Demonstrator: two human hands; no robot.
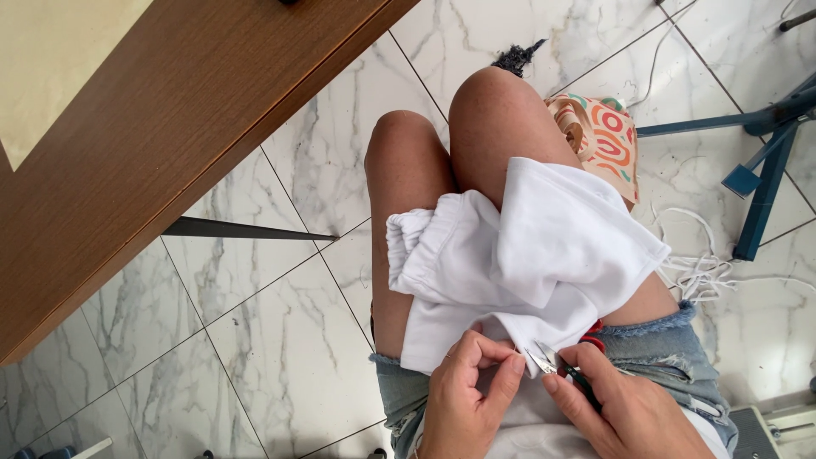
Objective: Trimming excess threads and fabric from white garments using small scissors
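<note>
A white fabric garment [527,255] with a gathered elastic edge lies over my bare knees. My left hand [467,395] pinches a fold of its near edge between thumb and fingers. My right hand [625,408] holds small thread snips [548,361] with metal blades and a red handle part, the tips right at the pinched cloth beside my left fingers. Denim shorts [671,348] show under the garment.
A brown wooden table top [170,127] fills the upper left over a marble tile floor [255,340]. A patterned orange bag [608,140] lies beside my right leg. White cords [705,263] trail on the floor, with a blue metal stand [765,178] at right.
</note>
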